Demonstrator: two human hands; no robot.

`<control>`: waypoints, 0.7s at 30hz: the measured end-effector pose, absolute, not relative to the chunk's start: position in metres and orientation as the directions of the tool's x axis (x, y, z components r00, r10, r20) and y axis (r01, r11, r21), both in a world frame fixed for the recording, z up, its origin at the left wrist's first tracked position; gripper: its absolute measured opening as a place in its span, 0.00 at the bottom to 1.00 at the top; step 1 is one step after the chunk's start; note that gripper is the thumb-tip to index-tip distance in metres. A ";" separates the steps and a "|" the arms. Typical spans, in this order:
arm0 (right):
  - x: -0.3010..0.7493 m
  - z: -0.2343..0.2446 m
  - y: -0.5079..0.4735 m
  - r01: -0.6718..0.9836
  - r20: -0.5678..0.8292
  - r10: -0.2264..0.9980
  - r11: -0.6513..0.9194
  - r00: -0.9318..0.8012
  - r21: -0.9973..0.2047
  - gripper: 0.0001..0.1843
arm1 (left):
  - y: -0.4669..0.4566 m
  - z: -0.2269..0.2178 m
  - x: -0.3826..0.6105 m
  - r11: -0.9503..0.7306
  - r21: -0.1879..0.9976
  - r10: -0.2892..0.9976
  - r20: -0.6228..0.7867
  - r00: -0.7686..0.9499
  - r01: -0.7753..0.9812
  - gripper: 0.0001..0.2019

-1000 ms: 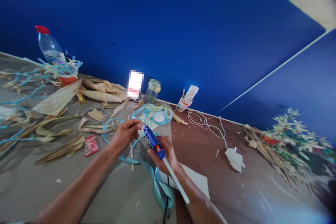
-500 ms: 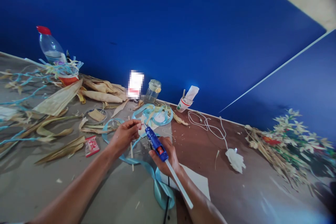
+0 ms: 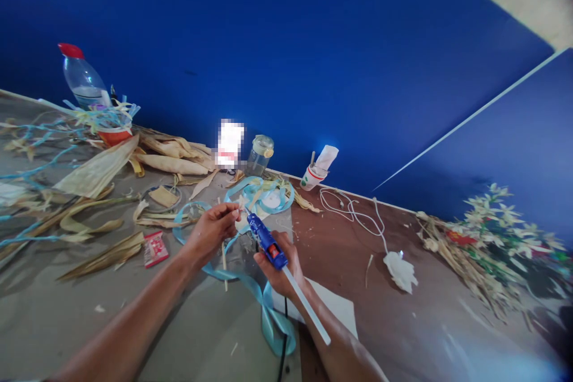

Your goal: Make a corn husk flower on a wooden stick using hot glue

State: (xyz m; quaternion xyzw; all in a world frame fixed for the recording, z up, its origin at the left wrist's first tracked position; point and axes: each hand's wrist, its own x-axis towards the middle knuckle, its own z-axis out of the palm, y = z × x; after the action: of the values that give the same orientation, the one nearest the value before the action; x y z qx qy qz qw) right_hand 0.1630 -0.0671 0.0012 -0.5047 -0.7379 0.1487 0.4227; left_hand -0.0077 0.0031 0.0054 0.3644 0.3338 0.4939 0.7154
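My right hand [image 3: 280,259] is wrapped round a blue hot glue gun [image 3: 267,241], and a long white glue stick [image 3: 308,307] juts from its back end toward me. The gun's nozzle points up and left, close to the fingertips of my left hand [image 3: 219,224]. Those fingers are pinched on a small pale piece [image 3: 242,203], too small to make out clearly. Light blue ribbon [image 3: 275,316] loops around and below both hands. A thin pale stick [image 3: 225,268] lies beneath my left hand.
Dried corn husks [image 3: 96,170] and a red snack packet [image 3: 155,249] lie at left. A bottle with a red cap [image 3: 83,80], a glass jar [image 3: 259,155] and a paper cup [image 3: 312,178] stand along the wall. White cable [image 3: 353,212] and artificial flowers [image 3: 501,221] lie at right.
The rear of the glue gun and its glue stick have risen slightly. Both hands otherwise stay nearly in place, with the view shifted a little.
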 end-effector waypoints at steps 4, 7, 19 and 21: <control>0.164 -0.001 -0.067 0.615 0.457 0.880 0.433 -0.131 -0.659 0.11 | 0.003 0.005 -0.008 0.245 0.850 0.947 -0.106 0.304 -0.467 0.11; 0.164 -0.003 -0.067 0.612 0.461 0.877 0.438 -0.131 -0.659 0.11 | 0.003 0.005 -0.009 0.244 0.846 0.947 -0.102 0.305 -0.474 0.11; 0.160 0.003 -0.067 0.632 0.465 0.871 0.450 -0.155 -0.631 0.11 | 0.004 0.004 -0.008 0.273 0.831 0.945 -0.135 0.299 -0.486 0.11; 0.160 0.003 -0.066 0.633 0.458 0.876 0.444 -0.155 -0.634 0.11 | 0.004 0.003 -0.008 0.276 0.830 0.944 -0.140 0.298 -0.485 0.12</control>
State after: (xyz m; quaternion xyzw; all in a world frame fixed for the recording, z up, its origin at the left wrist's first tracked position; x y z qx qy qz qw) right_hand 0.1603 -0.0664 0.0032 -0.5061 -0.7453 0.1486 0.4079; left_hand -0.0078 0.0041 0.0035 0.3469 0.3307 0.4916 0.7270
